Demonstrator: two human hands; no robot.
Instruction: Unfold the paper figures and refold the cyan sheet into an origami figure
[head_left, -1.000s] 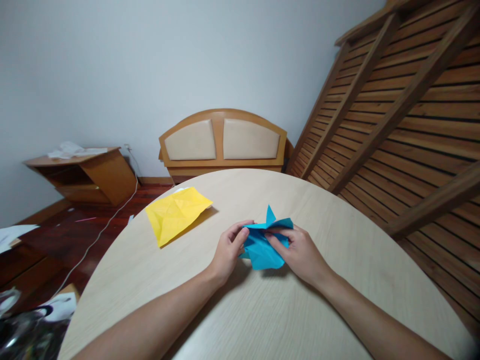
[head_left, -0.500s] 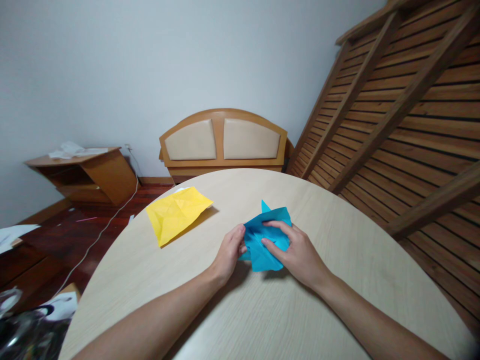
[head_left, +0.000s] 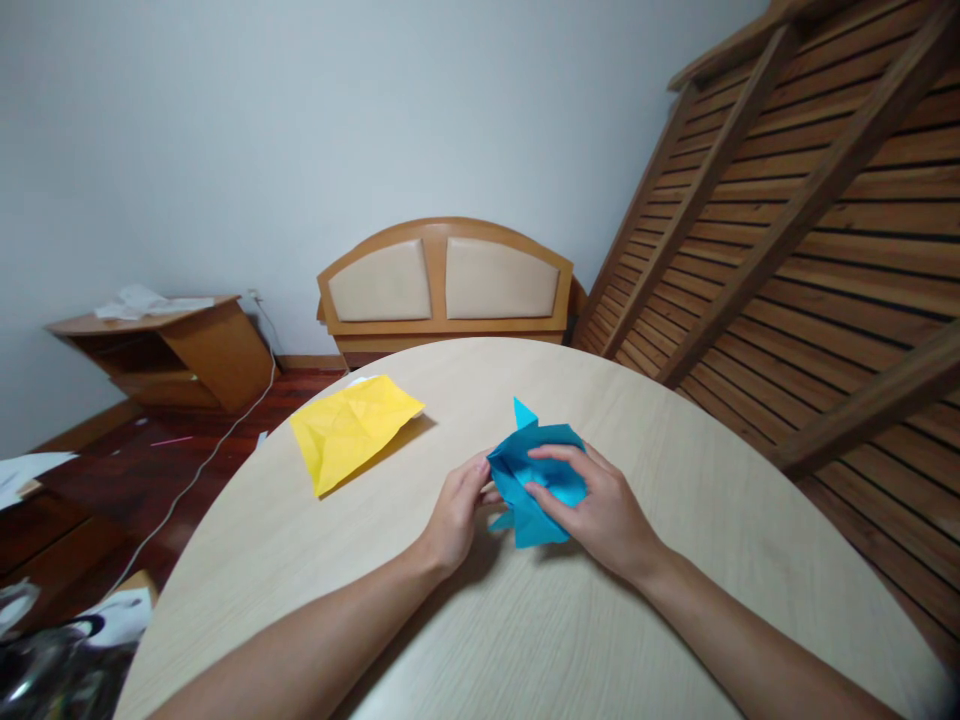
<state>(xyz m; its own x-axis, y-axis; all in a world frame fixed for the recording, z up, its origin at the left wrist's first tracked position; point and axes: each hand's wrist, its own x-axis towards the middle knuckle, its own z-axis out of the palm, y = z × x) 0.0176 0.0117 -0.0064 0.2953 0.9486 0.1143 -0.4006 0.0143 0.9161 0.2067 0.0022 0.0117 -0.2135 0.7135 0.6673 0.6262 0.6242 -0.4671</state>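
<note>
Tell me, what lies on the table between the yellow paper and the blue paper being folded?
Nothing but bare table: the head view shows light wood between the yellow paper and the blue paper.

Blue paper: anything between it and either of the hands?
Nothing visible. Both hands are already on the blue paper: left hand pinches its left edge, right hand presses on top. The yellow paper lies apart, to the left on the table.

The right hand [head_left: 604, 515] covers part of the blue folded paper [head_left: 529, 480]; both forearms run off the bottom frame edge.
</note>
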